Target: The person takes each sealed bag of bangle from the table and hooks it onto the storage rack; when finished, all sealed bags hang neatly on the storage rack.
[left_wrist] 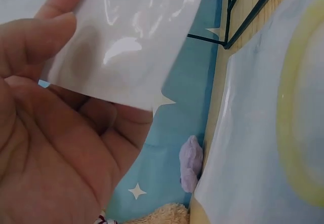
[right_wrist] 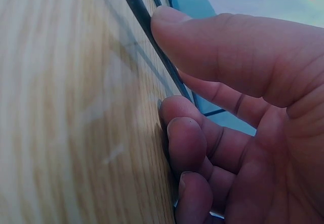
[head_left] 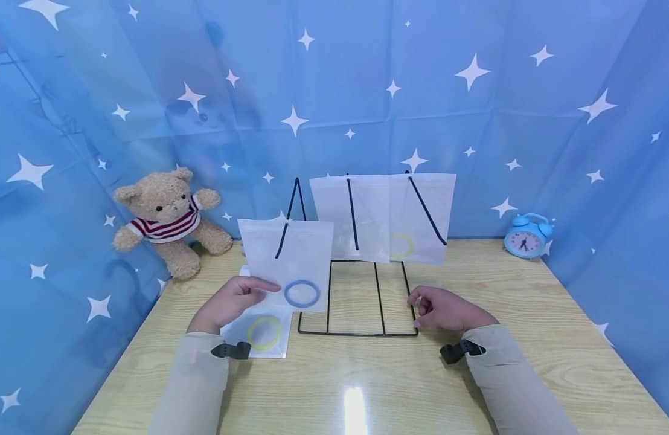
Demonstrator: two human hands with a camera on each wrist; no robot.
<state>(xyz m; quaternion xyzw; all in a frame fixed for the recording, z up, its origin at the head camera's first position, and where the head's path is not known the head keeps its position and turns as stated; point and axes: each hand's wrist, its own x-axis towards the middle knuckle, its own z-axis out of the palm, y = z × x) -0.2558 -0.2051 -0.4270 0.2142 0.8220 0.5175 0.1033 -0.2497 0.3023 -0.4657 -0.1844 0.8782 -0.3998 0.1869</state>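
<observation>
A black wire rack (head_left: 358, 334) stands on the table, with white translucent zip bags hung on its slanted prongs. My left hand (head_left: 230, 305) holds the lower left edge of the front-left bag (head_left: 291, 257), which shows a blue ring (head_left: 287, 293). In the left wrist view, thumb and index finger lie before this bag (left_wrist: 126, 46) and the other fingers pass behind it. With thumb and curled fingers, my right hand (head_left: 448, 309) grips the rack's base wire (right_wrist: 152, 31) at its right front corner. Two more bags hang behind, the right one (head_left: 429, 211) with a yellow ring (head_left: 402, 244).
Another bag (head_left: 282, 350) with a yellow ring (head_left: 279, 338) lies on the table (head_left: 291, 399) below my left hand. A teddy bear (head_left: 168, 211) sits at the back left, with a small lilac object (left_wrist: 191, 165) nearby. A blue alarm clock (head_left: 527, 237) stands at the back right.
</observation>
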